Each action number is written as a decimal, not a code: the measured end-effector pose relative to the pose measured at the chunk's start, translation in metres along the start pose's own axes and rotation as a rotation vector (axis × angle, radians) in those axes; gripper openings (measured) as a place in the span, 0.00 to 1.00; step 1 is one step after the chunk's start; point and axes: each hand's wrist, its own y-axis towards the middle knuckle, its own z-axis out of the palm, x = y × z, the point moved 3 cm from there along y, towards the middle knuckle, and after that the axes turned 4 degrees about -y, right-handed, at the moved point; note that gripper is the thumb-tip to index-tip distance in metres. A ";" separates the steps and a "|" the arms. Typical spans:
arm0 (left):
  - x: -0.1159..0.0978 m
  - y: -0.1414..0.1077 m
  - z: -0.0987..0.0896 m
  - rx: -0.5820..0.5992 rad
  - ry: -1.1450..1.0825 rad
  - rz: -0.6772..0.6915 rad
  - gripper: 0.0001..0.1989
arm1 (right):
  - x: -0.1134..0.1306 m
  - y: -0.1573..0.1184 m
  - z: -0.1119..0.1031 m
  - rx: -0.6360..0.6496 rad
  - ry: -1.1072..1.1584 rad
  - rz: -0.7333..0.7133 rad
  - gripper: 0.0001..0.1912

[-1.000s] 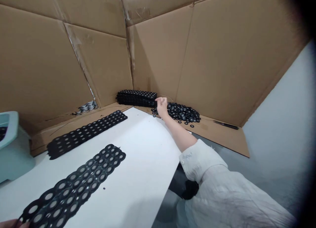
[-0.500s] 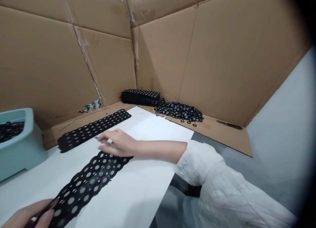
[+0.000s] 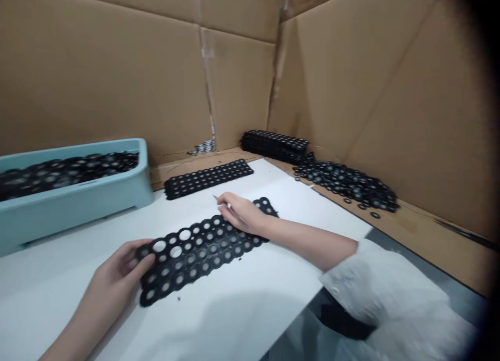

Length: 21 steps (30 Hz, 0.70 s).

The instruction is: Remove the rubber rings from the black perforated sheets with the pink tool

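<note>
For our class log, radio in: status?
Left hand gripping perforated black strip. Right hand over strip's far end, pinching something slim. Nothing visibly blocking.

White tabletop [image 3: 219, 309] | near black strip [image 3: 203, 254] | far black strip [image 3: 209, 178] | teal bin [image 3: 78, 199]

Black ringed strip [image 3: 203, 252]: rows of round cells, three visibly wider openings toward left end; lies slantwise on white surface [image 3: 304, 199].

Left fingers [image 3: 144, 267] grip the black strip [image 3: 203, 253] — right fingers [image 3: 227, 197] over it.
</note>
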 end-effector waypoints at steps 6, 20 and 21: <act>-0.011 -0.009 0.005 0.013 -0.245 -0.101 0.18 | -0.003 0.000 0.000 0.000 0.065 0.034 0.05; -0.021 -0.015 0.003 -0.062 -0.158 0.032 0.12 | -0.019 0.002 -0.001 -0.091 0.311 0.322 0.08; -0.021 -0.015 0.003 -0.063 -0.164 0.027 0.12 | -0.019 0.002 0.000 -0.092 0.314 0.329 0.09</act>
